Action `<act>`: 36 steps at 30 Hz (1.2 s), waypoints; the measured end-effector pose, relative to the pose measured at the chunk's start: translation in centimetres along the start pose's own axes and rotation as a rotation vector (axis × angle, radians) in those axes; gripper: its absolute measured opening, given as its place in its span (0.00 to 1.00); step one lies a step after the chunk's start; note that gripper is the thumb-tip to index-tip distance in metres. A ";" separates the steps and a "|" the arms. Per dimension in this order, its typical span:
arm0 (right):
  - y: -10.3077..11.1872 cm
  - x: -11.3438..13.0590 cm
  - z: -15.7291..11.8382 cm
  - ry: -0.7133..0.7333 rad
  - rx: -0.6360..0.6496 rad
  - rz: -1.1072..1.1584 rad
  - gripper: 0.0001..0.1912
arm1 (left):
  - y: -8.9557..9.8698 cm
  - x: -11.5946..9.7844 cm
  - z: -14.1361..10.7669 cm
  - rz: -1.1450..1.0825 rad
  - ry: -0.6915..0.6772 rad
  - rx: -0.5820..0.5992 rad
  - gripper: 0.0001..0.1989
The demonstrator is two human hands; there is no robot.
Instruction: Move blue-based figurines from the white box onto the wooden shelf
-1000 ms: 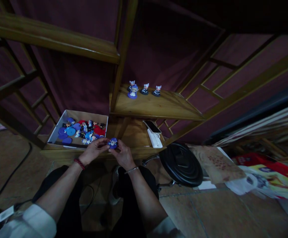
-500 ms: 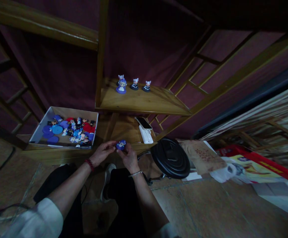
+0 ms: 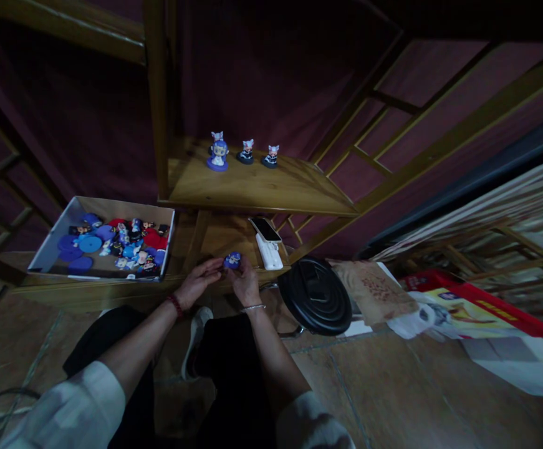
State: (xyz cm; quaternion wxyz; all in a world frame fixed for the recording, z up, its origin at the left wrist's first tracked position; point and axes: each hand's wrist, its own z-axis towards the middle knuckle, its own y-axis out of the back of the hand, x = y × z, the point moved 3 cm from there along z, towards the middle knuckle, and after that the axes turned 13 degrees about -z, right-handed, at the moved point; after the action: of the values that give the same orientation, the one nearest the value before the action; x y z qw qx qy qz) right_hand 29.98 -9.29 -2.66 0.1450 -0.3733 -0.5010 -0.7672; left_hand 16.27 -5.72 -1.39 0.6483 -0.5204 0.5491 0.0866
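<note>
The right hand (image 3: 247, 284) pinches a blue figurine (image 3: 232, 260) by the lower shelf's front edge (image 3: 135, 289); left hand (image 3: 199, 284), open, just left.

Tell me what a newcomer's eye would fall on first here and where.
Probably the shallow cardboard box on the left, holding blue, red and black pieces. Next, likely the small blue figurine in the right hand, near the middle, and the round black stool to the right. Above, a blue-haired, white-clad figurine stands toward the left of the brown wooden shelf.
</note>
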 end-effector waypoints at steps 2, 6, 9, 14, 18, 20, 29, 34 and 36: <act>-0.6 -0.4 0.8 -0.029 -0.013 -0.039 0.15 | 0.0 -0.7 0.0 0.051 0.023 0.013 0.24; -1.7 -0.5 2.6 -0.057 -0.013 -0.076 0.16 | 0.4 -1.7 0.0 0.186 0.061 0.032 0.24; -2.5 -0.1 4.1 -0.042 0.010 -0.094 0.14 | 1.0 -1.7 0.4 0.254 0.093 0.054 0.26; -4.3 0.6 6.1 -0.035 0.033 -0.158 0.13 | 2.2 -1.1 1.3 0.333 0.059 0.089 0.31; -5.8 1.0 6.9 -0.048 0.059 -0.169 0.13 | 2.4 -0.8 1.6 0.459 0.046 0.077 0.38; -6.3 1.1 6.9 -0.066 0.098 -0.144 0.12 | 2.3 -0.9 1.6 0.507 0.049 0.067 0.40; -6.7 2.3 5.6 -0.107 0.161 -0.156 0.08 | 3.0 -1.1 1.4 0.625 0.087 0.088 0.42; -7.0 1.8 4.9 -0.091 0.151 -0.194 0.12 | 4.0 -1.0 1.3 0.616 0.116 0.103 0.40; -7.2 1.4 4.9 -0.096 0.171 -0.201 0.13 | 3.9 -1.2 1.2 0.612 0.122 0.099 0.40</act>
State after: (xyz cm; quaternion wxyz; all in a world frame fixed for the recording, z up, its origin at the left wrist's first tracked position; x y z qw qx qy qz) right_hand 26.78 -1.51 -5.37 0.0746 -0.3438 -0.6057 -0.7137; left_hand 13.88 -2.51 -2.80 0.5827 -0.3029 0.7215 0.2194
